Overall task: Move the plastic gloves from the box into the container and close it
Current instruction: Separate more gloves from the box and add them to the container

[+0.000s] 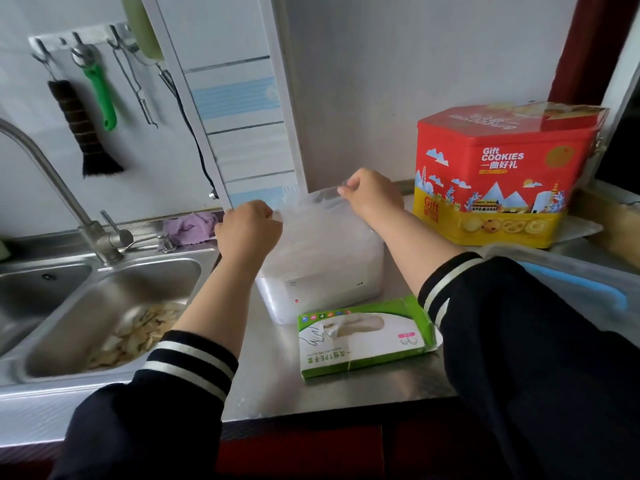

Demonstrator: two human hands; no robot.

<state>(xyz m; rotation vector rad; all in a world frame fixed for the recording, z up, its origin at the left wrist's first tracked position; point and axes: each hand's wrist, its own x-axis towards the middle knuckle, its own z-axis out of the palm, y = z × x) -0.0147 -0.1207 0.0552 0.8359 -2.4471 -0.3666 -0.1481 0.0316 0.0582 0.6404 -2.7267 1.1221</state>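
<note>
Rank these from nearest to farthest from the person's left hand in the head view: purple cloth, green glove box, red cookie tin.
From the left hand:
1. Purple cloth, just to its left by the sink.
2. Green glove box, lower right on the counter.
3. Red cookie tin, far right against the wall.

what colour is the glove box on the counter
Green and white, with glove outlines printed on top; the glove box shows clearly in the head view.

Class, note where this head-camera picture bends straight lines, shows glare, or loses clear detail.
Head view: wide-angle distortion tilts the wall panel; soft glare lies on the steel counter; the translucent gloves between both hands look hazy; the cookie tin prints sharply.
</note>
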